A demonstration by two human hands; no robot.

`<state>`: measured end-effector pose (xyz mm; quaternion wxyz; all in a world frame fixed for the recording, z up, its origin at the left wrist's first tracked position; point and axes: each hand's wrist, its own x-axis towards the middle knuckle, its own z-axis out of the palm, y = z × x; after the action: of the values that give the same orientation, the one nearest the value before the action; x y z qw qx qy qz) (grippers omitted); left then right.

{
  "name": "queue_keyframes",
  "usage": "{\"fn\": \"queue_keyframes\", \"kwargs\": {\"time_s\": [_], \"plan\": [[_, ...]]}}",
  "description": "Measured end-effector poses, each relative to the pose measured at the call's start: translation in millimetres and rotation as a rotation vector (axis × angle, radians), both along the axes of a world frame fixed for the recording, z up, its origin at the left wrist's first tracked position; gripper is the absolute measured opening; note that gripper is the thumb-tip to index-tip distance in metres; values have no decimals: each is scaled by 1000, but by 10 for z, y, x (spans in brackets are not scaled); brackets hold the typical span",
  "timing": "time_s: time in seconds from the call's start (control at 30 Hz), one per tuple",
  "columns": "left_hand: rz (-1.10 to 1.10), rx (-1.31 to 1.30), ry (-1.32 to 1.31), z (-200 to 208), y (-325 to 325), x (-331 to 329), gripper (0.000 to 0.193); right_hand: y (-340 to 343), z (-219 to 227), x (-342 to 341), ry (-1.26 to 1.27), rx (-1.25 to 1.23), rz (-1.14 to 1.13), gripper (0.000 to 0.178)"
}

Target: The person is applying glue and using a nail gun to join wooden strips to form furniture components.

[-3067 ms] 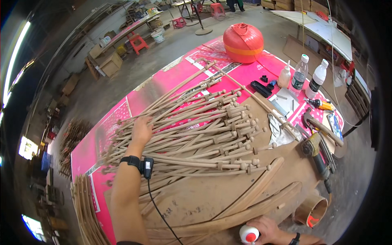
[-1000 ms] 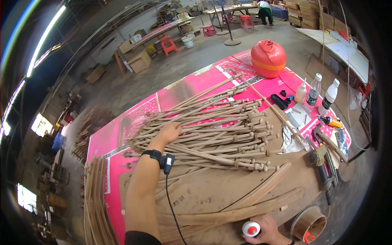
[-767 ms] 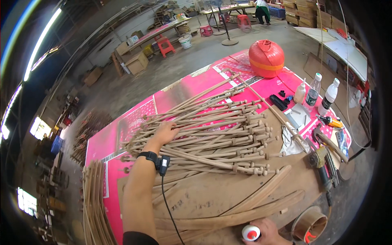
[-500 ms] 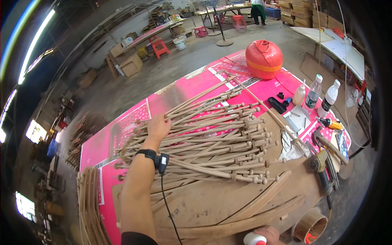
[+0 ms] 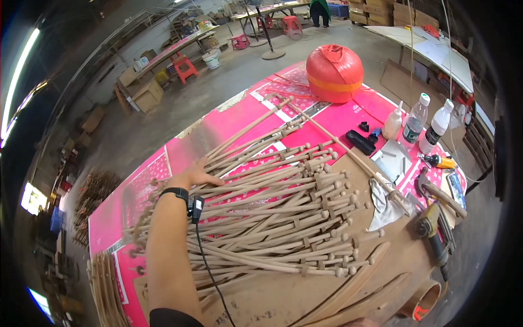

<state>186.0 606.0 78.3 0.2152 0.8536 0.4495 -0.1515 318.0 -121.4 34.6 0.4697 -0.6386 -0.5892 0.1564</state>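
Across the table lies a big pile of slender wooden rods (image 5: 272,207), many with round knobs and small cross blocks at their ends. My left hand (image 5: 197,173) rests on the rods at the pile's far left, thumb stretched apart from the fingers. Its fingertips are partly hidden, and it wears a dark wristband with a small cabled device (image 5: 195,209). Of my right hand (image 5: 362,323) only a sliver shows at the lower edge, so its fingers and anything in them are out of sight. Curved wooden pieces (image 5: 348,289) lie just beyond it.
A red ball of plastic twine (image 5: 334,73) sits at the table's far end. To the right are bottles (image 5: 417,122), a white cloth (image 5: 385,204), a hammer (image 5: 441,196), a corded power tool (image 5: 432,229) and a cardboard-coloured ring (image 5: 425,300). More rods (image 5: 95,199) stand left on the floor.
My left hand has shifted left along the rods, and its thumb has spread. My right hand and the white bottle it held have dropped almost wholly below the view, which has shifted too.
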Motion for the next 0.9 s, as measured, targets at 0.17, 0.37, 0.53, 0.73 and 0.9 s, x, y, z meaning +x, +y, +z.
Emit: {"fn": "queue_keyframes", "kwargs": {"time_s": [0.17,0.37,0.53,0.73,0.9], "plan": [[41,93,31,30,-100,113,149,-1,12,19,25,-43,10,65],[-10,106,-50,6,-157,-9,126,-7,9,24,-2,-60,22,64],[-24,112,-143,80,-375,-59,105,-15,-25,-25,30,-38,13,66],[-8,-128,-133,538,-869,-22,93,23,-53,-30,29,-4,-1,69],[36,-15,111,581,-947,6,97,28,-22,-32,24,-18,-21,67]]}}
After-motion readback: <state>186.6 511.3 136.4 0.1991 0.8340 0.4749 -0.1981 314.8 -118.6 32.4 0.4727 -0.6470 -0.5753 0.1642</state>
